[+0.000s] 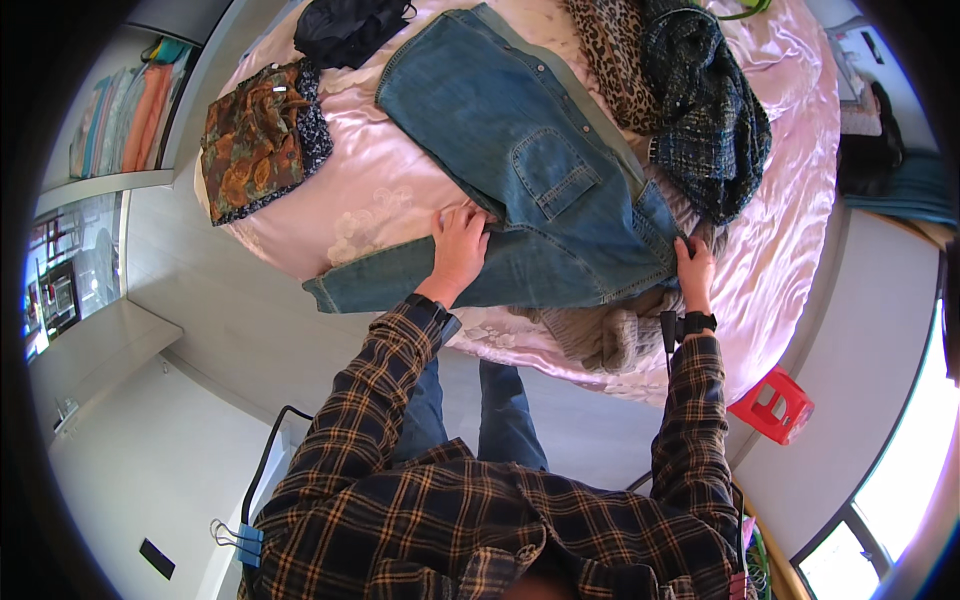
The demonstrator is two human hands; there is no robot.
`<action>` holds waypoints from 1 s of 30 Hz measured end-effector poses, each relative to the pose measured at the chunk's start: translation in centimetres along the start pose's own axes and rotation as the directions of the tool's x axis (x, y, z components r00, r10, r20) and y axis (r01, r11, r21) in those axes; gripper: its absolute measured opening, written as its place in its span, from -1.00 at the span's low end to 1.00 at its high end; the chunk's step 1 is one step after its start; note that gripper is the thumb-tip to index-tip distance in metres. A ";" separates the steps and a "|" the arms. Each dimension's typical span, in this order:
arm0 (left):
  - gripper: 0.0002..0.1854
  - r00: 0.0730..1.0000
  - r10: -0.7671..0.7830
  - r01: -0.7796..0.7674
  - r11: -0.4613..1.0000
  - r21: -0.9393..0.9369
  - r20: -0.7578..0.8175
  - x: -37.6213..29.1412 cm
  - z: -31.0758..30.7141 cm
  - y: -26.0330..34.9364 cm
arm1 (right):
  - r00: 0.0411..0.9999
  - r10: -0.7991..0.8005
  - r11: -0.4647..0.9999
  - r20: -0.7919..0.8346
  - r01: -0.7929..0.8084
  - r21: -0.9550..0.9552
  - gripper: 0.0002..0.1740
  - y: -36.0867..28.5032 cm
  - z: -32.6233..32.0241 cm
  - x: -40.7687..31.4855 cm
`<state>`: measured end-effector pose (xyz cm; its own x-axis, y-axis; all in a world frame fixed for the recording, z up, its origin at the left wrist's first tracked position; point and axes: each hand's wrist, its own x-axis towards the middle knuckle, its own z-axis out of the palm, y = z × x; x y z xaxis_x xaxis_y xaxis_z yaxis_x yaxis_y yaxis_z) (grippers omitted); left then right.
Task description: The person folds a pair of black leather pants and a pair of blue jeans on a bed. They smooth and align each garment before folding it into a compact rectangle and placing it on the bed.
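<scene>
A blue denim shirt (pixel 480 142) lies spread across the bed, its hem away from me and its collar (pixel 652 225) towards the right. One long sleeve (pixel 375 279) stretches to the left, near the bed's front edge. My left hand (pixel 461 244) has its fingers curled on the denim where that sleeve meets the body; its fingertips are partly hidden in the fold. At the collar end, my right hand (pixel 695 268) pinches the cloth. A chest pocket (pixel 555 176) and a row of buttons face up. Under the collar end, a beige knit garment (pixel 607 330) is partly covered.
Pink satin bedding (pixel 787 187) covers the bed. Around the shirt lie a brown patterned garment (pixel 251 142), a black garment (pixel 349 30), a leopard-print cloth (pixel 619 60) and a dark tweed garment (pixel 705 112). A red plastic stool (pixel 776 405) stands by the bed's right side.
</scene>
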<state>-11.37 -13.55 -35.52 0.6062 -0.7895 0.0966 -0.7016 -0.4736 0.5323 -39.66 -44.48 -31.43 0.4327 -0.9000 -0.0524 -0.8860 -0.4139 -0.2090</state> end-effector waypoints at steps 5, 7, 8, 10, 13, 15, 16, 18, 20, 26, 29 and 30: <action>-0.53 0.999 0.043 -0.042 0.997 0.060 -0.019 -1.1 -1.5 1.7 | 0.991 -0.132 0.990 -0.019 0.133 0.046 -0.57 0.4 -1.8 0.6; -0.48 0.997 0.081 -0.081 0.995 0.058 0.002 -1.4 -1.5 2.4 | 0.996 -0.078 0.997 0.032 0.078 0.012 -0.50 0.9 -1.7 0.9; -0.48 0.995 0.095 -0.096 0.993 0.064 0.005 -1.7 -1.3 2.8 | 0.999 -0.045 0.999 0.017 0.045 0.022 -0.52 1.1 -1.6 1.0; -0.45 0.993 0.109 -0.112 0.991 0.078 0.038 -2.1 -1.0 3.2 | 0.997 0.019 0.990 0.069 -0.029 0.136 -0.57 1.7 -1.5 1.0; -0.44 0.998 0.046 -0.049 0.995 0.092 0.041 -2.7 -0.5 3.4 | 0.992 0.050 0.920 0.118 -0.092 0.380 -0.67 2.5 -1.5 0.3; -0.43 0.997 0.040 -0.047 0.992 0.118 0.062 -2.9 -0.3 3.2 | 0.996 0.032 0.890 -0.087 0.012 0.456 -0.70 3.0 -1.6 -0.7; -0.43 0.997 0.031 -0.040 0.991 0.130 0.069 -2.9 -0.1 3.1 | 0.991 0.129 0.834 -0.027 -0.094 0.543 -0.77 3.3 -1.7 -1.3; -0.43 0.996 0.037 -0.048 0.990 0.131 0.080 -2.9 0.1 2.9 | 0.962 0.246 0.573 0.118 -0.243 0.783 -0.80 4.2 -2.1 -2.7; -0.43 0.995 0.049 -0.059 0.991 0.124 0.084 -2.7 0.2 2.7 | 0.917 0.321 0.363 0.239 -0.352 0.863 -0.81 5.0 -2.4 -3.8; -0.42 0.994 0.075 -0.083 0.992 0.095 0.084 -2.4 0.3 2.2 | 0.877 0.354 0.324 0.324 -0.440 0.837 -0.94 6.9 -2.8 -4.5; -0.42 0.993 0.079 -0.088 0.991 0.096 0.092 -2.4 0.3 2.1 | 0.927 0.280 0.423 0.251 -0.354 0.834 -0.96 7.5 -3.2 -5.7; -0.41 0.992 0.078 -0.087 0.992 0.093 0.097 -2.4 0.3 2.1 | 0.946 0.259 0.463 0.196 -0.300 0.834 -0.93 7.7 -3.4 -6.4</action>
<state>-14.42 -12.72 -34.88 0.5105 -0.8581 0.0555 -0.7835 -0.4376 0.4411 -49.78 -42.32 -29.42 0.2120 -0.9316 -0.2951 -0.4012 0.1924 -0.8956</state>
